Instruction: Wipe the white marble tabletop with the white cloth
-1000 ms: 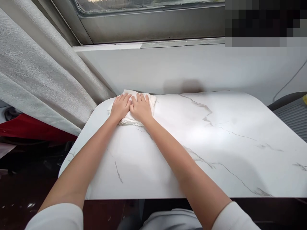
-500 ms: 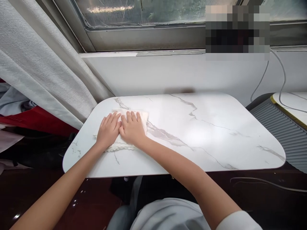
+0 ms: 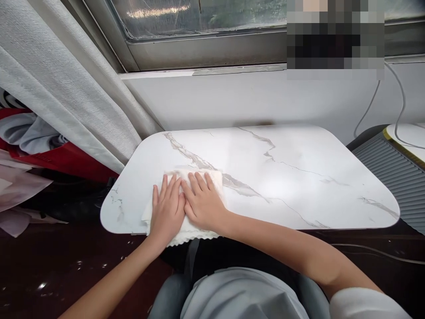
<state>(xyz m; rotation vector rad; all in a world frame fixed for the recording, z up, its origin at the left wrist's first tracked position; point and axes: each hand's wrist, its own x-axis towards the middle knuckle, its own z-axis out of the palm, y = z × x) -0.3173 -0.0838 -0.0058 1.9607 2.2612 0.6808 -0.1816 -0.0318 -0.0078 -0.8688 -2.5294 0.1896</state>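
A folded white cloth lies at the near left edge of a white marble-patterned table, its scalloped hem hanging a little over the edge. My left hand presses flat on the cloth's left half, fingers stretched out. Beside it, touching it, my right hand lies flat on the right half with fingers spread. Both hands cover most of the cloth.
A grey curtain hangs at the left beside the window frame. Red and grey fabric lies behind the curtain. A ribbed grey surface and a white cable are at the right. The floor below is dark.
Both hands have slid the cloth from the far left corner of the table toward me to its near edge. The camera view has pulled back.
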